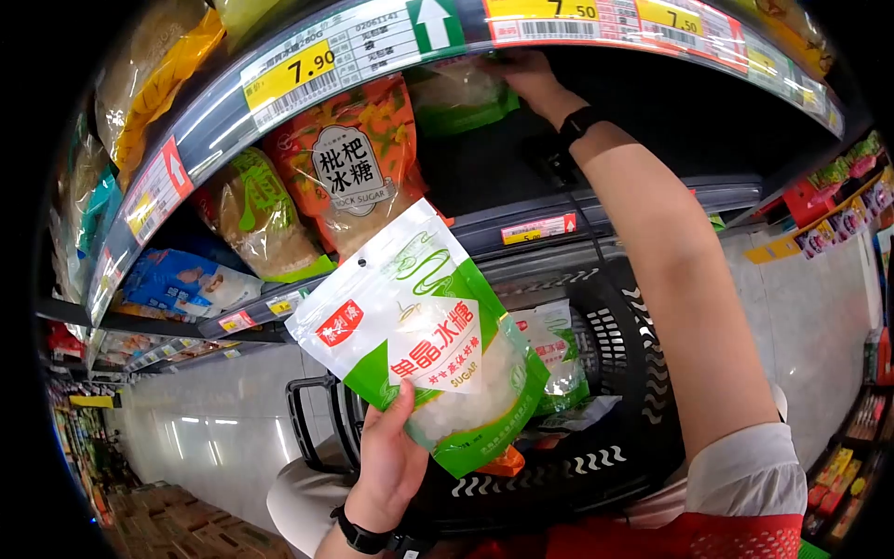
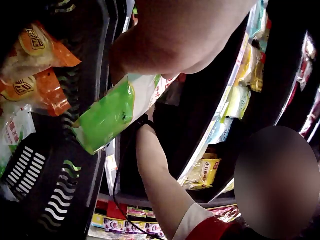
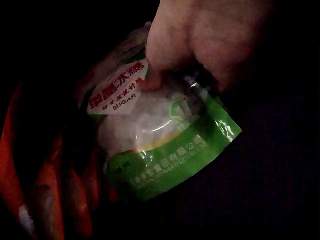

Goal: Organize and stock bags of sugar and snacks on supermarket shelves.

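Observation:
A white and green sugar bag point(image 1: 438, 345) is gripped by my left hand point(image 1: 396, 461), its thumb across the lower front; the fingers behind are hidden. In the left wrist view the bag's green end point(image 2: 107, 120) sticks out below the left hand point(image 2: 165, 45). Deep in the dark shelf my right hand point(image 1: 535, 84) holds another green and clear bag point(image 1: 461, 96). The right wrist view shows this bag point(image 3: 150, 130) with the same red lettering, pinched near its upper part by the right hand point(image 3: 200, 45).
Below the shelf stands a black basket point(image 1: 596, 466) holding a similar green and white bag point(image 1: 556, 359) and orange packets point(image 2: 50, 92). Orange rock sugar bags point(image 1: 349, 168) stand on the shelf left of the right hand. A price rail point(image 1: 372, 56) curves above.

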`<state>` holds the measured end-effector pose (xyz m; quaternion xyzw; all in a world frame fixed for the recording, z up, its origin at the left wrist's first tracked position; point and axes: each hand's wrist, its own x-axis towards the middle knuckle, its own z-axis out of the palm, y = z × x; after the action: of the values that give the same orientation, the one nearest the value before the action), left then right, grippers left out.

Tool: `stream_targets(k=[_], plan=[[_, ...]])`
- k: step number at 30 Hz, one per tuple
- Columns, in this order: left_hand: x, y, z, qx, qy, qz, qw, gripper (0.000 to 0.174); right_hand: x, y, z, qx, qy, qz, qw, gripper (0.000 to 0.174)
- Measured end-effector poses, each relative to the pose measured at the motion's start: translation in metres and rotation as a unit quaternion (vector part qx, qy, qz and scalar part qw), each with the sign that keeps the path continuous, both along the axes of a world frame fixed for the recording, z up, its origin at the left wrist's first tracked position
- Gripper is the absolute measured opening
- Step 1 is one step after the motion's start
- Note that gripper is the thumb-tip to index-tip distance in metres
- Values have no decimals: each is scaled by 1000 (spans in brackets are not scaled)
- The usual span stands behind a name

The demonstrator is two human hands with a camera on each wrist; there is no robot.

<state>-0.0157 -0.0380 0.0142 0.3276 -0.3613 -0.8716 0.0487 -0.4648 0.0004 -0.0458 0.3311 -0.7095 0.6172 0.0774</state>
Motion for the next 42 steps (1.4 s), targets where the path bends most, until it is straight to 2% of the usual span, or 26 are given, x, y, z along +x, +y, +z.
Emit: stream_targets(k=[1,2,4,5,7,8,9,10,11,15,20,21,24,27,29,31,34,36,38,39,40,42], plan=[[0,0,1,-4,1,0,1000,34,2,5,2,36,50,-41,997,40],[0,1,3,-7,3,0,1000,34,5,9,6,37,50,-40,997,40],[-1,1,6,-9,8,-4,1000,35,14,16,13,85,-49,-75,992,43],[-1,0,7,-13,12,-7,1000,35,13,17,11,85,-50,-75,992,43],[0,1,11,-8,4,0,1000,36,11,16,6,-65,-86,3,994,54],[0,1,12,-4,-3,5,1000,36,5,13,4,-64,-87,4,994,54],[1,1,11,-4,-4,5,1000,36,-2,8,4,-182,-130,136,965,58],[1,0,11,-3,-1,0,1000,37,-7,4,1,-294,-168,262,904,63],[2,-1,11,-3,2,-4,1000,38,11,10,22,-17,41,34,998,64],[1,0,12,6,-1,3,1000,38,-16,-2,2,-9,-28,69,997,60],[1,2,14,-1,7,1,1000,38,-63,-24,-55,207,75,42,975,50],[1,2,14,0,6,-1,1000,38,-47,-25,-43,219,88,17,971,51],[0,3,14,-32,7,-22,999,43,5,-21,1,161,193,-146,957,54],[1,2,15,-28,2,-23,999,43,28,-21,21,107,278,-229,927,57],[1,2,15,-31,-3,-15,999,42,32,-25,22,93,293,-233,923,58],[2,0,15,-17,-3,-18,1000,42,22,-26,13,14,239,-135,962,55],[3,-1,16,3,6,-27,1000,42,32,-21,17,-28,194,-97,976,53],[4,0,17,9,16,-31,999,43,25,-22,6,-45,208,-77,974,54],[6,1,20,2,28,-27,999,42,23,-24,4,-76,241,-106,962,69],[7,1,21,3,30,-25,999,42,32,-18,8,-42,212,-80,973,76],[8,1,22,3,29,-28,999,42,38,-16,7,-41,215,-78,973,76],[8,1,26,8,32,-29,999,42,53,-12,9,114,178,-184,960,94]])
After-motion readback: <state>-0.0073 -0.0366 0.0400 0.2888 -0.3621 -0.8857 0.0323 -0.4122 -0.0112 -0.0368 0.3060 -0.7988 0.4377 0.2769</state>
